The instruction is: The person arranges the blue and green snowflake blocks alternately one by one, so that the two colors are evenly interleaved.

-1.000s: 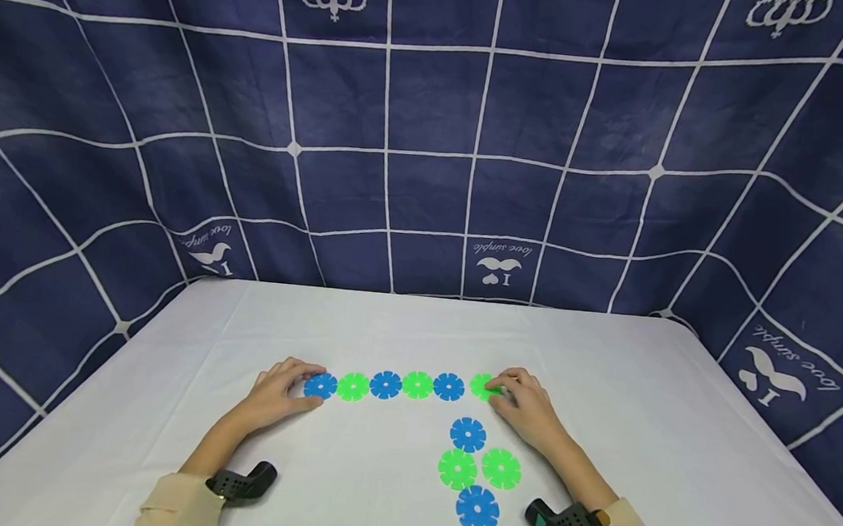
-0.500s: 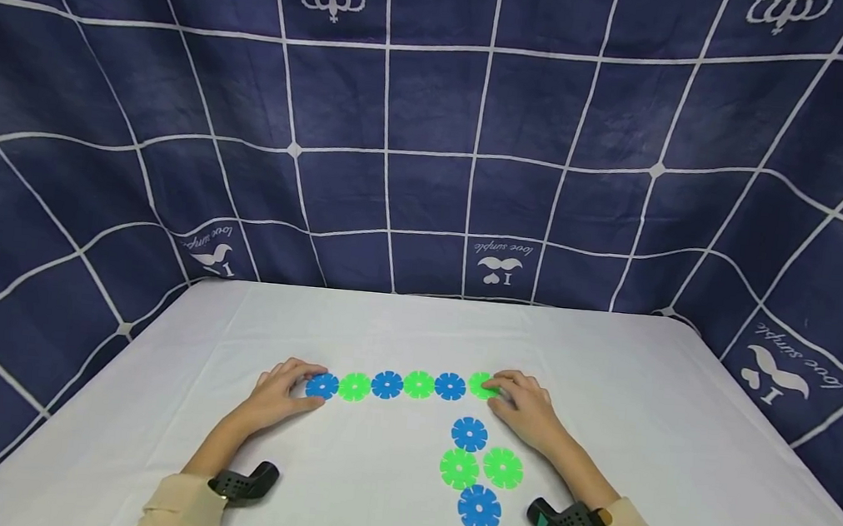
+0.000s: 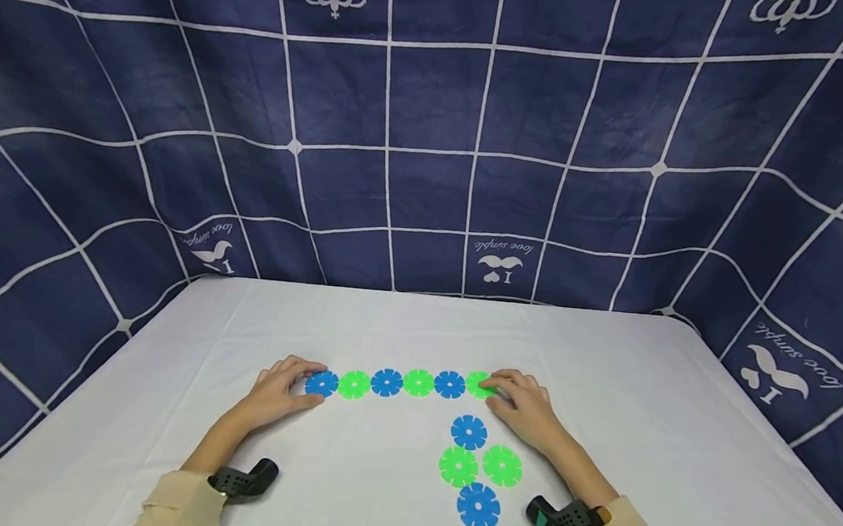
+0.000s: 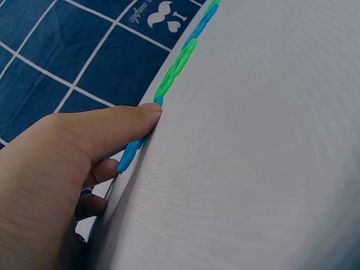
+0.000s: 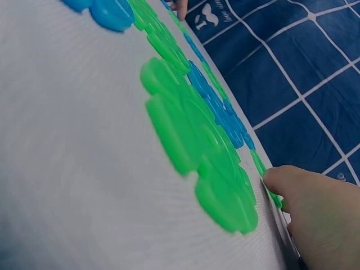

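Observation:
Flat, notched snowflake discs, blue and green by turns, form a row across the white table. My left hand (image 3: 276, 394) pinches the blue snowflake disc (image 3: 322, 383) at the row's left end, thumb on the near edge and fingers on the far side. In the left wrist view the thumb lies over part of that blue disc (image 4: 129, 157). At the right end, my right hand (image 3: 527, 407) holds the green snowflake disc (image 3: 478, 383) between thumb and fingers. Its left rim is right at the neighbouring blue disc (image 3: 450, 384). The right thumb hides part of the green disc (image 5: 259, 163) in the right wrist view.
Nearer to me, below the row's right end, lie a blue disc (image 3: 468, 432), two green discs (image 3: 458, 467) (image 3: 502, 466) and another blue disc (image 3: 479, 507). A dark blue gridded curtain (image 3: 427, 197) hangs behind the white table (image 3: 343, 473).
My right hand has slid the green disc a little to the left, closing the gap to the neighbouring blue disc. The left hand stays at the row's left end.

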